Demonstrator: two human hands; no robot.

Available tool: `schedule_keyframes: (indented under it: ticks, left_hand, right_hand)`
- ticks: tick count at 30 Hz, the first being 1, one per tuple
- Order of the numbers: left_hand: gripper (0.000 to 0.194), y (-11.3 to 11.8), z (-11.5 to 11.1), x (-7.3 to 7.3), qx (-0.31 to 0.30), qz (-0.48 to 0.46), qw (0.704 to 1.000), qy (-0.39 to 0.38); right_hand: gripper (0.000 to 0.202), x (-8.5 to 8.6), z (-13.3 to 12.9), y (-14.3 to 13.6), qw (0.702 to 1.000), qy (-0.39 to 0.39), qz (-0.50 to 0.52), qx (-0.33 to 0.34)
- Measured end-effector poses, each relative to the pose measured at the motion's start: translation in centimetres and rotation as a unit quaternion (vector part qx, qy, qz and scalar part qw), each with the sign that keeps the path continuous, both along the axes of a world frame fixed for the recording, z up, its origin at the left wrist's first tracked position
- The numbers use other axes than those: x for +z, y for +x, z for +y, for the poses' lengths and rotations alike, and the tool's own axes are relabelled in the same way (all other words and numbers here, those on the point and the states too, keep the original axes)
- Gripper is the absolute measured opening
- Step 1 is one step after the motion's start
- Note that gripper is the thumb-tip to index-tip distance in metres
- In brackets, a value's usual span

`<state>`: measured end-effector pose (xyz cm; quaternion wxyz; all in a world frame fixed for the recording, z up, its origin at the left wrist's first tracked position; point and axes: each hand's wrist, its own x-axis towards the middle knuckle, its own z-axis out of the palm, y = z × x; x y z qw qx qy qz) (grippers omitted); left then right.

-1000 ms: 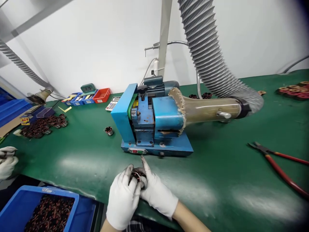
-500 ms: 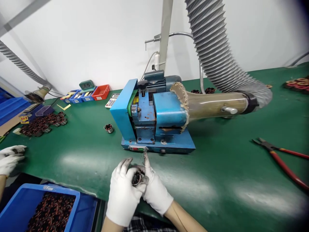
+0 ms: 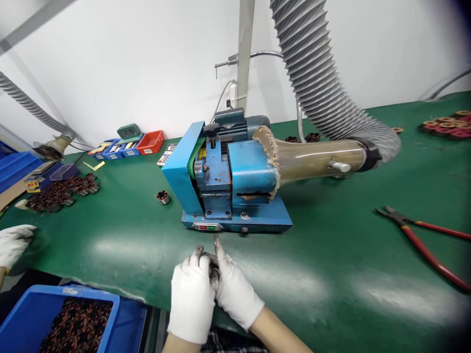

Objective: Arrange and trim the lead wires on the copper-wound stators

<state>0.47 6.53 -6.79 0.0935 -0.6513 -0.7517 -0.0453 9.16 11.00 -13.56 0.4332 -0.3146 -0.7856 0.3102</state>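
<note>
My left hand, in a white glove with blackened fingertips, is closed round a small motor stator. Only a dark, metallic bit of the stator shows between my hands. My right hand, gloved too, presses against the stator from the other side, its index finger stretched toward the machine. That fingertip lies just in front of the red and green buttons on the blue grinding machine, apart from them. Left of the machine, a single stator with copper windings rests on the green table.
A blue bin of stators sits at lower left. More stators lie piled on the left, near another person's gloved hand. Red-handled pliers lie at right. A duct joins the machine's clear tube.
My left hand has turned, so the stator's round opening no longer faces me. My right index finger has come away from the buttons. The view has shifted slightly.
</note>
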Motion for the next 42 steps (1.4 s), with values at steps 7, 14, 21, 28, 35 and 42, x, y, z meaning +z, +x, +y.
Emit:
schedule_keyframes:
  ticks: [7, 14, 21, 28, 35, 42]
  left_hand:
    - [0.019, -0.5, -0.5, -0.3, 0.015, -0.277, 0.960, 0.040]
    - [0.049, -5.9, -0.1, 0.0, 0.101, -0.636, 0.764, 0.049]
    - [0.068, -8.7, -0.7, -1.6, 0.073, -0.556, 0.826, 0.048]
    - [0.090, -4.7, -0.3, -4.1, -0.039, -0.404, 0.914, 0.004]
    - [0.074, -2.6, -0.4, -4.1, -0.025, -0.402, 0.915, -0.003]
    - [0.067, -2.7, -1.2, -4.6, -0.045, -0.386, 0.921, 0.029]
  right_hand:
    - [0.092, 1.9, 0.3, -0.2, 0.981, -0.147, 0.084, 0.094]
    - [0.105, 1.9, 0.1, 0.2, 0.965, -0.246, 0.057, 0.072]
    - [0.119, 2.0, 0.3, 2.1, 0.923, -0.341, 0.163, 0.075]
    - [0.082, 3.7, 0.6, 2.9, 0.810, -0.534, 0.242, 0.034]
    - [0.030, 4.9, 1.6, 0.8, 0.812, -0.485, 0.324, -0.017]
    - [0.040, 9.9, 4.1, 6.6, 0.753, -0.388, 0.515, -0.132]
